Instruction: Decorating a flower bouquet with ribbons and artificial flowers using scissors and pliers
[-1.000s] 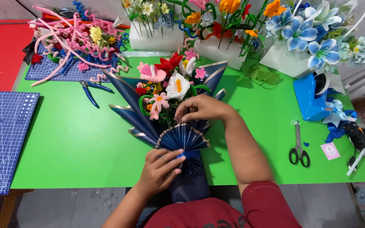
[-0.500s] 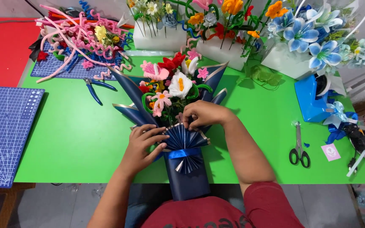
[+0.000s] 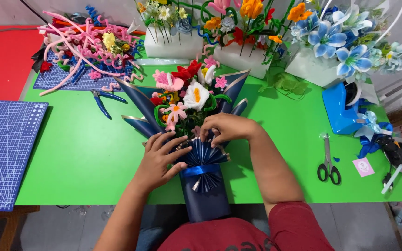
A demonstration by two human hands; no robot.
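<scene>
Head view shows your left hand (image 3: 161, 160) lying flat, fingers spread, on the pleated navy paper fan (image 3: 203, 158) of the navy-wrapped bouquet of handmade pipe-cleaner flowers (image 3: 187, 100). Your right hand (image 3: 226, 128) sits curled just beyond, fingertips (image 3: 205, 135) pinched at the fan's upper edge, though whether they actually grip paper I cannot tell. The bouquet lies on the green table (image 3: 80, 158), stems toward you, its wrapped handle (image 3: 205, 197) overhanging the near edge below your fingers. It likely handles light, and the paper creases easily; hold it by the wrapped handle under the blue ribbon tie (image 3: 201, 170), not the soft blooms. White, pink and red flowers fan out above gold-edged navy points.
</scene>
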